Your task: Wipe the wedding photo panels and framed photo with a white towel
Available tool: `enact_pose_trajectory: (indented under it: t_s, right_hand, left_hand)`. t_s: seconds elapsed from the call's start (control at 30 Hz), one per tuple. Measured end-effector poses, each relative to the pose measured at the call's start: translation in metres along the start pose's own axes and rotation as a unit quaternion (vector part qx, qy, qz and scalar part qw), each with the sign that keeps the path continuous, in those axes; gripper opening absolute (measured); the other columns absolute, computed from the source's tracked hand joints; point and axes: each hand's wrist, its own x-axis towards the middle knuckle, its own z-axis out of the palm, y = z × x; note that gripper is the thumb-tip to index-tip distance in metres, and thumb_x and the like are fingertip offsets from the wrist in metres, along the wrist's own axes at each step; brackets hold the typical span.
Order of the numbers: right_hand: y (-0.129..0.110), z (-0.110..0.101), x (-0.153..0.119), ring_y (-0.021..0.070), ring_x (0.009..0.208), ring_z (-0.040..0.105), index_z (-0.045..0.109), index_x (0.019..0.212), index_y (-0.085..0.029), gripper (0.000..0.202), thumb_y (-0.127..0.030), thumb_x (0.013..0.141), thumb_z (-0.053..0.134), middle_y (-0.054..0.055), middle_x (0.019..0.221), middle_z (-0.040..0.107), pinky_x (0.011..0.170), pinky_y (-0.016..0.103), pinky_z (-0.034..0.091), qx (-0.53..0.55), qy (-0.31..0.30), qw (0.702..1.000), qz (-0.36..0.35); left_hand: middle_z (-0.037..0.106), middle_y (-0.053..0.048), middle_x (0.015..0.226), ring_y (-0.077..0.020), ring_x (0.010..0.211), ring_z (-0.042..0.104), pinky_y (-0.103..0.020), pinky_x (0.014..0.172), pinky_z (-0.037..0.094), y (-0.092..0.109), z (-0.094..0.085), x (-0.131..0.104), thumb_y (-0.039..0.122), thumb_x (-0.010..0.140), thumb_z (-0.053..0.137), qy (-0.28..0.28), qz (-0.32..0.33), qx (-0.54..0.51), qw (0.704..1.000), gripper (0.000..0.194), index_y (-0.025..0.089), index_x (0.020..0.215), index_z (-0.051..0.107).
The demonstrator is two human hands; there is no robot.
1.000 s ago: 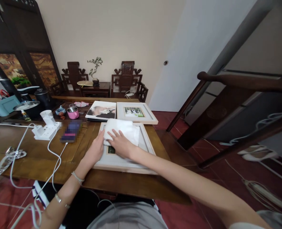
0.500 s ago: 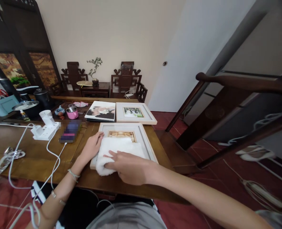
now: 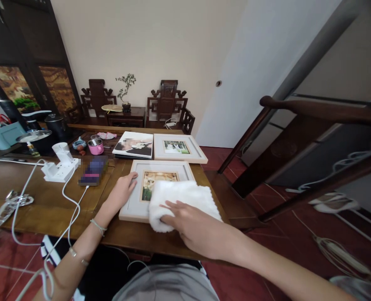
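Note:
A pale wooden picture frame (image 3: 134,215) lies flat on the table near its front edge, with a photo (image 3: 148,177) in a light mat. My left hand (image 3: 123,191) grips the frame's left side, its fingertips on the border. A fluffy white cloth (image 3: 185,192) is bunched under my right hand (image 3: 198,225), which presses it onto the frame's lower right part. The cloth hides that corner and part of the photo, and it hangs past the frame's right side.
Behind lie a second framed photo (image 3: 185,156) and a photo book (image 3: 133,144). To the left on the wooden table (image 3: 107,228) are a phone (image 3: 94,170), a white power strip (image 3: 58,172) with cables, a pink cup (image 3: 95,146) and a clear hair clip (image 3: 11,205). A wooden chair (image 3: 285,146) stands right.
My right hand has slid the white cloth to the right across the frame, uncovering more of the photo's left side. My left hand has stayed at the frame's left edge.

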Motion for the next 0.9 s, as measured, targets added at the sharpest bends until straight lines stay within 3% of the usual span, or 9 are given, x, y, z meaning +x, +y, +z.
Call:
enact_pose_trajectory:
  t_s: [0.17, 0.3, 0.43, 0.53, 0.67, 0.8, 0.9]
  right_hand:
    - [0.005, 0.002, -0.016, 0.0302, 0.128, 0.044, 0.064, 0.107, -0.011, 0.048, 0.004, 0.067, 0.041, 0.020, 0.129, 0.056, 0.103, 0.045, 0.039, -0.002, 0.016, 1.000, 0.010]
    - [-0.002, 0.008, 0.004, 0.0326, 0.134, 0.037, 0.063, 0.112, -0.009, 0.049, 0.002, 0.068, 0.045, 0.021, 0.139, 0.048, 0.106, 0.048, 0.036, 0.017, 0.012, 1.000, -0.004]
    - [-0.010, 0.020, 0.031, 0.0335, 0.137, 0.032, 0.061, 0.116, -0.010, 0.045, -0.002, 0.074, 0.047, 0.020, 0.143, 0.044, 0.110, 0.050, 0.030, 0.007, 0.028, 0.999, -0.027]
    - [-0.012, 0.028, 0.035, 0.0351, 0.137, 0.030, 0.060, 0.118, -0.009, 0.043, -0.005, 0.077, 0.048, 0.021, 0.144, 0.042, 0.111, 0.051, 0.028, -0.009, 0.047, 0.998, -0.032]
    - [-0.006, 0.030, 0.003, 0.0353, 0.138, 0.028, 0.061, 0.118, -0.010, 0.048, -0.003, 0.072, 0.048, 0.022, 0.146, 0.039, 0.112, 0.054, 0.024, 0.004, 0.040, 0.999, -0.013]
    - [0.005, 0.038, -0.042, 0.0362, 0.140, 0.022, 0.064, 0.115, -0.010, 0.055, 0.002, 0.064, 0.046, 0.021, 0.149, 0.035, 0.112, 0.057, 0.023, 0.005, 0.041, 0.997, 0.070]
    - [0.016, 0.046, -0.059, 0.0347, 0.141, 0.018, 0.063, 0.117, -0.012, 0.061, 0.005, 0.062, 0.043, 0.018, 0.150, 0.034, 0.113, 0.058, 0.022, 0.000, 0.023, 0.992, 0.125]
  left_hand:
    - [0.058, -0.018, 0.130, -0.0276, 0.123, 0.054, -0.045, 0.105, 0.041, 0.005, 0.013, -0.004, 0.014, 0.090, 0.040, 0.025, -0.014, 0.013, 1.000, 0.037, 0.010, 0.125, 0.051]
    - [0.049, -0.019, 0.139, -0.0258, 0.133, 0.043, -0.045, 0.111, 0.034, 0.006, 0.022, -0.006, 0.011, 0.090, 0.036, 0.038, -0.012, 0.003, 0.999, 0.041, 0.008, 0.129, 0.049]
    - [0.049, -0.017, 0.140, -0.0240, 0.134, 0.043, -0.045, 0.112, 0.034, 0.004, 0.021, -0.005, 0.009, 0.088, 0.035, 0.037, 0.000, -0.015, 0.999, 0.043, 0.011, 0.129, 0.050]
    - [0.051, -0.018, 0.138, -0.0238, 0.134, 0.043, -0.043, 0.112, 0.033, 0.002, 0.020, -0.004, 0.009, 0.088, 0.035, 0.027, 0.008, -0.020, 0.999, 0.042, 0.009, 0.127, 0.052]
    - [0.054, -0.019, 0.135, -0.0241, 0.134, 0.043, -0.043, 0.113, 0.032, 0.001, 0.021, -0.003, 0.005, 0.086, 0.035, 0.042, 0.026, -0.018, 0.999, 0.041, 0.008, 0.123, 0.055]
    - [0.057, -0.015, 0.132, -0.0240, 0.135, 0.041, -0.045, 0.113, 0.033, 0.002, 0.021, -0.004, -0.001, 0.082, 0.035, 0.043, 0.035, -0.020, 0.998, 0.046, 0.012, 0.120, 0.056]
    - [0.061, -0.012, 0.127, -0.0236, 0.135, 0.040, -0.044, 0.112, 0.035, 0.005, 0.018, -0.004, -0.006, 0.078, 0.034, 0.028, 0.046, -0.014, 0.998, 0.050, 0.014, 0.116, 0.059]
